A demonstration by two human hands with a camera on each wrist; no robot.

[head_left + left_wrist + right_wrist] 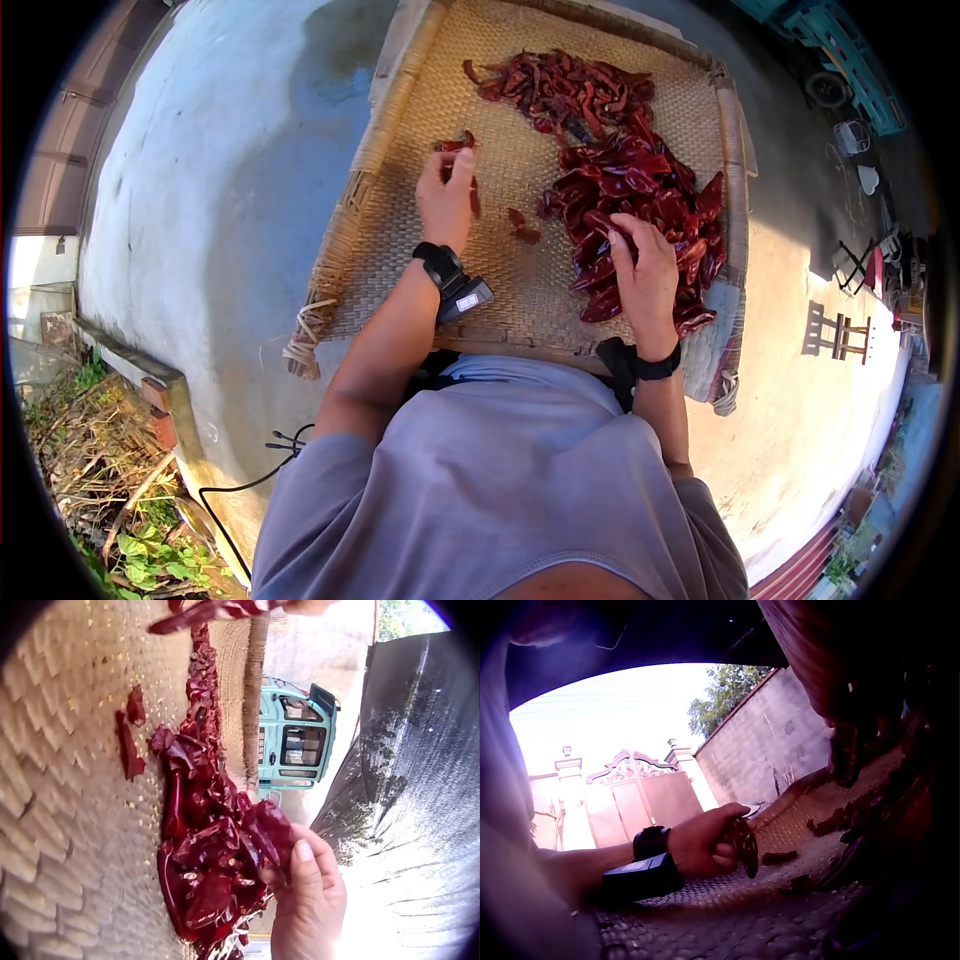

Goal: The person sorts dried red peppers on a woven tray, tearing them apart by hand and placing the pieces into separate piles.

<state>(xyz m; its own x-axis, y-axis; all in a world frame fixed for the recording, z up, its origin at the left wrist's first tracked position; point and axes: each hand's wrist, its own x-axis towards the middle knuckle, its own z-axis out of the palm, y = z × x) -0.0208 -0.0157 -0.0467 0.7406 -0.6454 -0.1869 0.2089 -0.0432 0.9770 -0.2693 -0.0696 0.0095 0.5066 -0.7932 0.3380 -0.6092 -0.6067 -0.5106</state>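
Observation:
My left hand (445, 205) pinches a dark dried red chili pepper (744, 849) above the left half of a woven bamboo tray (400, 215). On the tray's right side lies a pile of glossy dried red chilies (625, 180). At the near part of that pile, my right hand (652, 285) holds a broad, wrinkled chili (268, 831) between thumb and fingers, seen best in the left wrist view. Beyond lies a heap of smaller, darker chilies (575, 90). Two loose chili pieces (525, 233) rest on the weave between the hands.
Pale seeds are scattered over the weave in the left wrist view. The tray's raised rim (345, 220) surrounds the chilies, its near edge at the person's lap. A small wooden stool (853, 340) stands on the concrete to the right, and a teal vehicle (300, 742) is parked beyond.

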